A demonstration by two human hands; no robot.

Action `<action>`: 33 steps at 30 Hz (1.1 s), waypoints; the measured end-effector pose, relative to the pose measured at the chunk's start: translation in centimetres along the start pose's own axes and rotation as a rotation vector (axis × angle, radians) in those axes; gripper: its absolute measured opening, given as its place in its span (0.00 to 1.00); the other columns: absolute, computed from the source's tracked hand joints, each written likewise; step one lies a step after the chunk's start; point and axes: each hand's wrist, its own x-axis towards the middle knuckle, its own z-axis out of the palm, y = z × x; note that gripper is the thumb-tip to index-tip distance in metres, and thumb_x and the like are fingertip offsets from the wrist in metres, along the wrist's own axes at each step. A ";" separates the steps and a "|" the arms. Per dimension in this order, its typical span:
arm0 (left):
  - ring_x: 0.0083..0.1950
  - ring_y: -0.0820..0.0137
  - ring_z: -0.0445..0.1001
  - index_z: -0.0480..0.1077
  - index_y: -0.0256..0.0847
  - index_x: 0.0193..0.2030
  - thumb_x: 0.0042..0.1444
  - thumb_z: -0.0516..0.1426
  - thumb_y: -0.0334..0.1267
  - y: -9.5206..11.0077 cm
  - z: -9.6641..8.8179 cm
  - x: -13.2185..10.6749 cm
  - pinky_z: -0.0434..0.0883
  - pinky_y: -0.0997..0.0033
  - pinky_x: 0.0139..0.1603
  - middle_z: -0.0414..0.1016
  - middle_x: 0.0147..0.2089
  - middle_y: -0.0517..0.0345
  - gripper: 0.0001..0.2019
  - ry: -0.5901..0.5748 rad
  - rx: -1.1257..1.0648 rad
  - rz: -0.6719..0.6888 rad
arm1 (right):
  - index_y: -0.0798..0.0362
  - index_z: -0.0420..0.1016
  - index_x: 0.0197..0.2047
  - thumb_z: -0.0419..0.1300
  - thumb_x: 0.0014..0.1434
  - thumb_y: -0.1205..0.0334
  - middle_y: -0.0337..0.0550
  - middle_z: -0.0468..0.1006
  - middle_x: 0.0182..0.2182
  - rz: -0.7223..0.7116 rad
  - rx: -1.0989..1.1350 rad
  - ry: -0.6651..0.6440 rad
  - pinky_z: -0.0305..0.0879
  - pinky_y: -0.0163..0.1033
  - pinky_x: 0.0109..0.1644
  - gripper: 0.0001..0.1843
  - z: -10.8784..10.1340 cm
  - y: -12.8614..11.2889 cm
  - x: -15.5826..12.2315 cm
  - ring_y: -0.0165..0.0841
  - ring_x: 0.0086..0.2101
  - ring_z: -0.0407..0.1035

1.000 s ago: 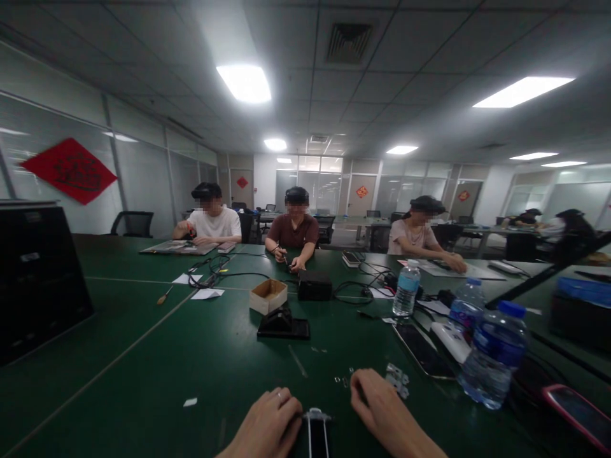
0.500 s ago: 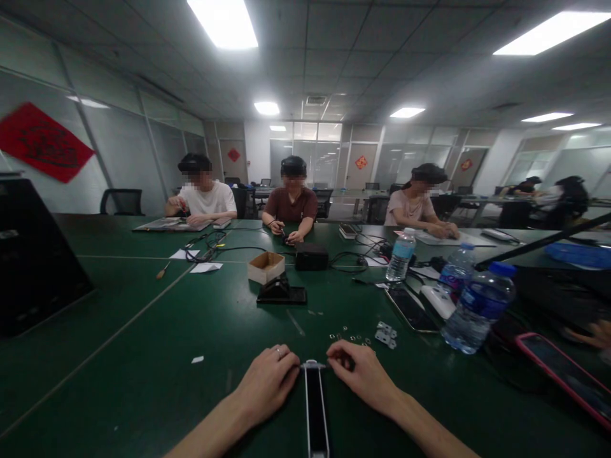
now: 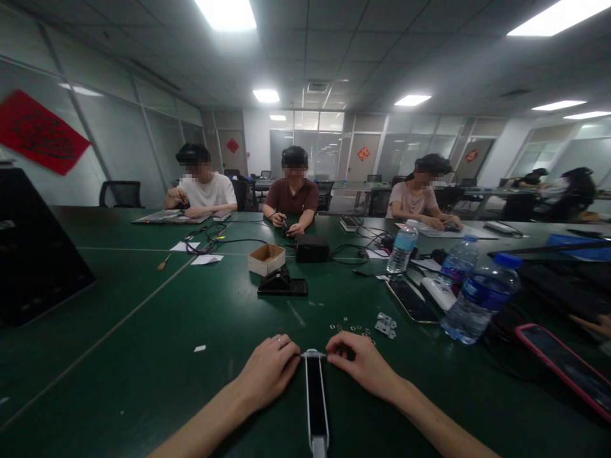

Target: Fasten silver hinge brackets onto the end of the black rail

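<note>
A long narrow black bar with silver edges (image 3: 315, 401) lies on the green table (image 3: 143, 356), pointing away from me. A thin metal crosspiece (image 3: 314, 353) sits across its far end. My left hand (image 3: 267, 366) comes in from the left, and its fingertips press on the crosspiece. My right hand (image 3: 358, 359) pinches the crosspiece's other side. Several small metal rings (image 3: 351, 330) are scattered just beyond my right hand. Next to them lie small metal brackets (image 3: 386, 325). My fingers hide part of the crosspiece.
Ahead stand a soldering iron stand (image 3: 281, 284), a cardboard box (image 3: 266, 259) and a black box (image 3: 312, 248) among cables. Water bottles (image 3: 481, 299) and phones (image 3: 563, 369) lie to the right. Several co-workers (image 3: 293, 191) work across the table.
My hands have moved in from either side of the bar and now meet at the crosspiece. The view has tilted down, so the room sits higher in the picture.
</note>
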 end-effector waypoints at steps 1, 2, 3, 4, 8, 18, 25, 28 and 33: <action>0.41 0.66 0.70 0.69 0.41 0.43 0.64 0.49 0.31 0.0 0.0 0.0 0.67 0.69 0.42 0.71 0.41 0.56 0.08 -0.005 0.001 -0.001 | 0.53 0.75 0.40 0.60 0.58 0.64 0.39 0.77 0.35 0.000 0.004 -0.001 0.67 0.35 0.38 0.06 0.0 0.0 0.0 0.30 0.34 0.70; 0.41 0.66 0.70 0.69 0.41 0.43 0.64 0.49 0.31 0.0 0.0 0.0 0.67 0.69 0.42 0.71 0.41 0.56 0.08 -0.010 0.002 -0.003 | 0.53 0.75 0.40 0.60 0.57 0.64 0.39 0.77 0.35 -0.002 0.006 -0.001 0.67 0.35 0.38 0.06 0.0 0.0 0.0 0.30 0.34 0.70; 0.41 0.66 0.70 0.69 0.41 0.43 0.64 0.49 0.31 0.0 0.0 0.1 0.67 0.69 0.42 0.71 0.41 0.56 0.08 -0.013 0.004 -0.005 | 0.53 0.75 0.40 0.60 0.57 0.64 0.39 0.77 0.35 -0.007 0.006 -0.003 0.67 0.35 0.38 0.06 0.0 0.1 0.0 0.30 0.34 0.70; 0.41 0.66 0.70 0.69 0.41 0.43 0.64 0.49 0.31 0.0 0.0 0.1 0.67 0.69 0.42 0.71 0.42 0.55 0.08 -0.016 0.005 -0.006 | 0.53 0.75 0.39 0.60 0.57 0.64 0.39 0.77 0.35 -0.012 0.003 -0.004 0.67 0.35 0.38 0.06 0.0 0.1 0.1 0.30 0.34 0.70; 0.42 0.65 0.71 0.69 0.41 0.42 0.64 0.50 0.31 -0.1 0.1 0.1 0.68 0.68 0.42 0.71 0.41 0.55 0.07 -0.019 0.013 -0.006 | 0.54 0.74 0.37 0.61 0.56 0.64 0.39 0.76 0.32 -0.033 -0.017 0.018 0.67 0.36 0.37 0.05 0.2 0.3 0.1 0.31 0.32 0.70; 0.41 0.67 0.70 0.69 0.42 0.43 0.65 0.49 0.33 -0.5 0.5 0.0 0.68 0.69 0.42 0.71 0.42 0.56 0.08 -0.004 -0.009 0.004 | 0.53 0.73 0.39 0.60 0.54 0.68 0.40 0.75 0.35 -0.053 -0.062 0.000 0.67 0.37 0.40 0.08 -0.3 -0.6 -0.1 0.31 0.35 0.69; 0.41 0.67 0.71 0.69 0.42 0.43 0.64 0.49 0.32 -0.3 0.4 0.1 0.67 0.69 0.42 0.71 0.42 0.56 0.08 -0.009 0.006 -0.006 | 0.52 0.75 0.42 0.61 0.56 0.65 0.40 0.76 0.39 -0.065 -0.078 -0.040 0.66 0.38 0.44 0.09 -0.3 0.0 0.0 0.33 0.39 0.69; 0.41 0.66 0.71 0.69 0.41 0.43 0.64 0.50 0.32 0.0 0.1 0.2 0.68 0.68 0.42 0.71 0.42 0.56 0.08 -0.024 0.012 -0.013 | 0.51 0.76 0.42 0.60 0.59 0.62 0.39 0.76 0.39 -0.060 -0.057 -0.056 0.67 0.38 0.44 0.08 -0.2 0.4 0.0 0.32 0.39 0.70; 0.42 0.66 0.71 0.70 0.41 0.43 0.64 0.49 0.32 0.2 -0.1 0.2 0.68 0.69 0.42 0.72 0.42 0.55 0.08 -0.029 0.019 -0.011 | 0.50 0.76 0.41 0.61 0.58 0.60 0.39 0.76 0.37 -0.055 -0.058 -0.045 0.67 0.36 0.40 0.08 -0.1 0.8 0.1 0.31 0.37 0.70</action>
